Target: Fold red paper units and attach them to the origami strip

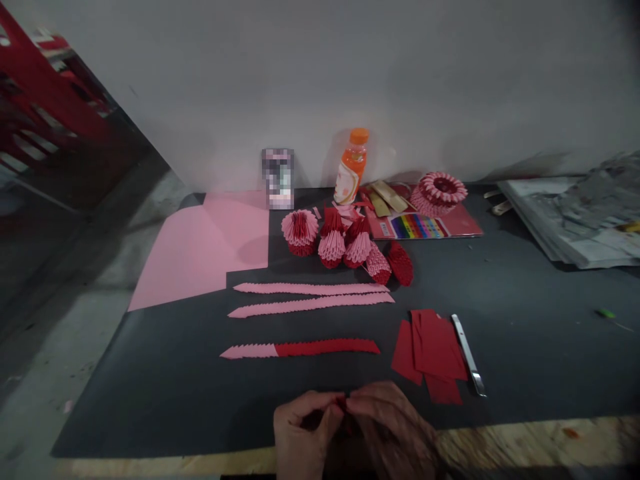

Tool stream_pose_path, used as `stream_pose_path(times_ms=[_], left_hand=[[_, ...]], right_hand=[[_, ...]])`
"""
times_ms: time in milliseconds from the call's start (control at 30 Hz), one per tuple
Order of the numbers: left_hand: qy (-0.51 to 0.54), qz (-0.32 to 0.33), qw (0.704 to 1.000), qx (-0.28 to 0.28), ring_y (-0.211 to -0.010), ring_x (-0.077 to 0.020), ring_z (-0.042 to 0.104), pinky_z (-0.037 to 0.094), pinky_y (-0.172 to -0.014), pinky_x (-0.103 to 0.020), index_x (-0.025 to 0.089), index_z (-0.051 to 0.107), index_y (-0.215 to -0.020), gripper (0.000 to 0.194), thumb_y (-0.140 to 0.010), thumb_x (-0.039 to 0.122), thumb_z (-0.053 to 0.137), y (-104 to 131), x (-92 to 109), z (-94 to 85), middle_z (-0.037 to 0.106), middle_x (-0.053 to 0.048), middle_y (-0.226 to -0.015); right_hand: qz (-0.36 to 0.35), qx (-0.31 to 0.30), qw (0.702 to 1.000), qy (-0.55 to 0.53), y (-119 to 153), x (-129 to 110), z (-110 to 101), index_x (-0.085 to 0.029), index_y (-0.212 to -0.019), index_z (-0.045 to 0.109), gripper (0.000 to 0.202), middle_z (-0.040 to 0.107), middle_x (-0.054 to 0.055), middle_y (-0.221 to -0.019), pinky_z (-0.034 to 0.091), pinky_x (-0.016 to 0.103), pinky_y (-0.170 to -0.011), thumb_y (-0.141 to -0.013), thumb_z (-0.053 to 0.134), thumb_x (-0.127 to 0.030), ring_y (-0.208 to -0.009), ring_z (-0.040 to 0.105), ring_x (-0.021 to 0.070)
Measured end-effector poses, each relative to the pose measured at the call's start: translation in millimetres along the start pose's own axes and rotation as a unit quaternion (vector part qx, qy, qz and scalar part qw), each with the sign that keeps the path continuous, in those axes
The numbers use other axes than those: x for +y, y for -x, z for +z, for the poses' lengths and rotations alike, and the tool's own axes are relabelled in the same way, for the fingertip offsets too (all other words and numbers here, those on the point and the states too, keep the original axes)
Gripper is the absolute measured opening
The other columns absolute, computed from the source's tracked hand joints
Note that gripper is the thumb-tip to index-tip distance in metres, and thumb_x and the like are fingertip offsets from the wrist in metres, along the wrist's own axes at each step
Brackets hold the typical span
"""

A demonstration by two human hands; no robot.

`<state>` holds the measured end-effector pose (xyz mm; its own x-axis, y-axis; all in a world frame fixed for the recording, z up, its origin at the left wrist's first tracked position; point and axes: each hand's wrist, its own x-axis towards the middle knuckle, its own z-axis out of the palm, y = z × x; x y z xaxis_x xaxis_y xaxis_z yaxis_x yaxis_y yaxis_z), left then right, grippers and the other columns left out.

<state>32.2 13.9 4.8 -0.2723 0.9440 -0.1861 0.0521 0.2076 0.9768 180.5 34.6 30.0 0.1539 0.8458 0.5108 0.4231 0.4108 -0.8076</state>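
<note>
My left hand (304, 430) is closed at the table's front edge, pinching a small piece of red paper (342, 404) between thumb and fingertips. From the other side my right hand (393, 420), slightly blurred, has its fingertips closed on the same piece. The paper's exact shape is mostly hidden by my fingers. Just ahead lies a row of nested folded pieces (320, 347), pink at the left and red at the right. Two pink rows (310, 305) lie beyond it. Red paper slips (437, 347) are stacked loosely to the right, beside a silver craft knife (469, 355).
Folded-paper shapes (331, 240) in pink and red stand farther back, with a round woven-looking one (440, 192) on a packet (425, 227). An orange bottle (351, 170) stands by the wall. Pink sheets (210, 247) lie left; a plastic-covered stack (565, 227) is right.
</note>
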Motion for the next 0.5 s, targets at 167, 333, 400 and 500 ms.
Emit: stream_pose_path(times_ms=[167,333,400,500], left_hand=[[-0.016,-0.019,0.999,0.034,-0.053,-0.0270,0.079,0.066,-0.054,-0.034,0.034,0.094,-0.068,0.048,-0.081,0.079,0.085,11.2,2.3,0.7,0.086,-0.005,-0.059],[-0.015,-0.033,0.998,0.054,-0.054,-0.0284,0.080,0.066,-0.054,-0.035,0.032,0.091,-0.065,0.057,-0.073,0.088,0.084,19.8,8.5,4.6,0.085,-0.004,-0.058],[-0.018,-0.033,0.998,0.059,-0.053,-0.0277,0.079,0.065,-0.053,-0.034,0.032,0.091,-0.065,0.056,-0.074,0.087,0.084,20.6,10.0,5.5,0.085,-0.004,-0.059],[-0.028,-0.029,0.997,0.071,-0.054,-0.0269,0.078,0.064,-0.054,-0.034,0.032,0.089,-0.067,0.054,-0.081,0.083,0.081,19.8,10.1,6.1,0.084,-0.003,-0.059]], right_hand=[[-0.118,-0.012,0.991,0.059,13.2,15.0,-4.7,-0.033,-0.087,0.087,0.042,0.091,-0.010,-0.082,0.060,0.020,-0.060,-0.113,0.055,-0.027,-0.064,0.085,0.0103],[-0.138,-0.079,0.983,0.090,32.2,28.9,-22.5,-0.034,-0.104,0.089,0.035,0.095,-0.005,-0.097,0.065,0.022,-0.069,-0.111,0.055,-0.030,-0.076,0.089,0.0173],[-0.100,-0.118,0.987,0.048,34.6,31.0,-28.8,-0.034,-0.094,0.089,0.026,0.095,-0.007,-0.107,0.063,0.023,-0.070,-0.102,0.066,-0.027,-0.084,0.089,0.0199],[-0.082,-0.158,0.984,0.016,31.0,27.7,-30.4,-0.033,-0.076,0.086,0.030,0.094,-0.012,-0.114,0.061,0.024,-0.068,-0.099,0.067,-0.026,-0.089,0.089,0.0186]])
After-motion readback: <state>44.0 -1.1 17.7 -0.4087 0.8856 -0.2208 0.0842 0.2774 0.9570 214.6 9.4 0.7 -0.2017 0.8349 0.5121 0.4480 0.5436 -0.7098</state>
